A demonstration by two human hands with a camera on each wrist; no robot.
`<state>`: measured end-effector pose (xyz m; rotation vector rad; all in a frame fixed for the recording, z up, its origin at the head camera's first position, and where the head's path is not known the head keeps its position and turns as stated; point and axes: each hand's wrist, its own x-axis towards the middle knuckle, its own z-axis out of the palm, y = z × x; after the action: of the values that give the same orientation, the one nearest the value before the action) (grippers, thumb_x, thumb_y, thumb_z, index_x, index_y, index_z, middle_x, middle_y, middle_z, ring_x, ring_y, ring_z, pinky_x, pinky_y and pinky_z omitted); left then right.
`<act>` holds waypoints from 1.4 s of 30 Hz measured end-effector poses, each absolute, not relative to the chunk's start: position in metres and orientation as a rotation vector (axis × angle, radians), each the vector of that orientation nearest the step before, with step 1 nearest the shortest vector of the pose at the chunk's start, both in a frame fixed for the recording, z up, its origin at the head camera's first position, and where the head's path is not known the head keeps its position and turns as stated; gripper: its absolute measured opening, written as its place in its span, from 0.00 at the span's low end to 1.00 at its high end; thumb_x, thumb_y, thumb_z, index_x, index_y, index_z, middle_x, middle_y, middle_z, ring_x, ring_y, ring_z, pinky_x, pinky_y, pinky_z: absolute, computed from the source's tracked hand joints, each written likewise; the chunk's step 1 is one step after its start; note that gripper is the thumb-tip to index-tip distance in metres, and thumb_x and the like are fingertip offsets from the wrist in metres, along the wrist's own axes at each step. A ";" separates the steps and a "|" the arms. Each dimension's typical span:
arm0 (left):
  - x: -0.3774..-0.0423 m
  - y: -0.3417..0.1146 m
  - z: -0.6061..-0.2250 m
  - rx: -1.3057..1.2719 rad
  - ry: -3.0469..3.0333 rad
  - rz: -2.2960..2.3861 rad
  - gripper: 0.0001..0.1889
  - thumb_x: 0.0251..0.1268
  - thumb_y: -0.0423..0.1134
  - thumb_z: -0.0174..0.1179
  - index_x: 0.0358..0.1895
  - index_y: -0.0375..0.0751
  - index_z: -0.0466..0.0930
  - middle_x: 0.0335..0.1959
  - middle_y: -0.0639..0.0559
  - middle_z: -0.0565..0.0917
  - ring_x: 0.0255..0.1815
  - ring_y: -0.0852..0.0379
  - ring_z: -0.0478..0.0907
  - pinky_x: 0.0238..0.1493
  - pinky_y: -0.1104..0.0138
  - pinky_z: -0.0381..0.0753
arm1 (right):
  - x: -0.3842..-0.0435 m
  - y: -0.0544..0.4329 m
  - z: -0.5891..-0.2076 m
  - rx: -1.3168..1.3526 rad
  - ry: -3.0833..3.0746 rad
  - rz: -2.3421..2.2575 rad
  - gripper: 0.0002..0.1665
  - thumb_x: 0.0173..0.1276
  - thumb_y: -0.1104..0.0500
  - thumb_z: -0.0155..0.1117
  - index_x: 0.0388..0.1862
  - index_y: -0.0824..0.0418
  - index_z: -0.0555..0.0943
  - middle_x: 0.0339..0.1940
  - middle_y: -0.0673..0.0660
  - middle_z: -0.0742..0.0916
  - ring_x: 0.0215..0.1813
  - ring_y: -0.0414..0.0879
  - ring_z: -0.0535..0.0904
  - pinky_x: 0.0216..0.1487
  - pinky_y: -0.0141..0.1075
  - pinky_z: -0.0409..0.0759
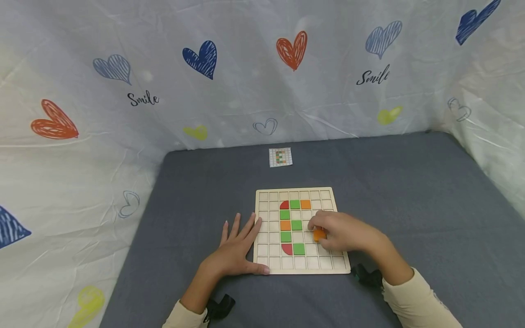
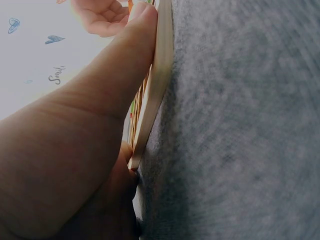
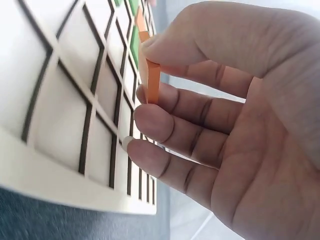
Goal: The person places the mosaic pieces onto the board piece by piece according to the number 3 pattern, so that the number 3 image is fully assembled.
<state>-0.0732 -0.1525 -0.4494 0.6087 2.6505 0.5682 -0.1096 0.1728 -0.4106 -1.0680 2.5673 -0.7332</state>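
Observation:
A wooden grid board (image 1: 262,266) lies flat on the dark cloth, with several red, green and orange tiles set in its cells. Between thumb and fingers my right hand (image 1: 342,231) pinches an orange square tile (image 1: 319,234) over the board's right half. The right wrist view shows that orange tile (image 3: 154,82) tilted on edge, close above the grid. My left hand (image 1: 234,255) rests spread at the board's left edge, its thumb (image 2: 145,30) on the near rim. Among the set tiles are a red rounded tile (image 1: 285,205) and a green tile (image 1: 299,249).
A small printed pattern card (image 1: 280,157) lies behind the board on the grey cloth (image 1: 205,182). A white curtain (image 1: 246,100) with hearts and "Smile" lettering hangs at the back and sides. Dark straps (image 1: 221,307) sit by both wrists.

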 end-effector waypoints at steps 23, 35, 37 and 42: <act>-0.073 -0.153 -0.450 0.600 2.652 0.553 0.67 0.43 0.78 0.66 0.83 0.55 0.38 0.82 0.56 0.35 0.79 0.43 0.21 0.71 0.41 0.21 | -0.094 0.146 -0.418 -1.179 2.571 -0.634 0.13 0.52 0.68 0.71 0.30 0.52 0.80 0.27 0.44 0.75 0.29 0.37 0.67 0.30 0.31 0.68; -0.074 -0.152 -0.450 0.607 2.650 0.548 0.67 0.43 0.79 0.66 0.83 0.55 0.37 0.82 0.56 0.34 0.79 0.44 0.19 0.71 0.41 0.20 | -0.090 0.144 -0.413 -1.228 2.608 -0.594 0.13 0.53 0.67 0.76 0.28 0.53 0.80 0.25 0.43 0.74 0.28 0.37 0.66 0.32 0.31 0.68; -0.074 -0.152 -0.451 0.609 2.651 0.546 0.67 0.43 0.79 0.66 0.83 0.56 0.37 0.82 0.55 0.35 0.79 0.44 0.20 0.71 0.41 0.21 | -0.089 0.144 -0.413 -1.243 2.615 -0.582 0.13 0.54 0.66 0.76 0.28 0.53 0.80 0.25 0.42 0.73 0.28 0.37 0.66 0.32 0.31 0.68; -0.074 -0.152 -0.451 0.609 2.651 0.545 0.68 0.43 0.79 0.66 0.83 0.56 0.37 0.82 0.55 0.34 0.79 0.44 0.20 0.71 0.41 0.20 | -0.086 0.143 -0.414 -1.255 2.636 -0.563 0.12 0.55 0.66 0.76 0.31 0.53 0.81 0.27 0.42 0.73 0.30 0.37 0.66 0.34 0.31 0.70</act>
<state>-0.0741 -0.1522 -0.4509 0.6091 2.6509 0.5454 -0.0857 0.1430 -0.4144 -1.2552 2.6360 -0.5626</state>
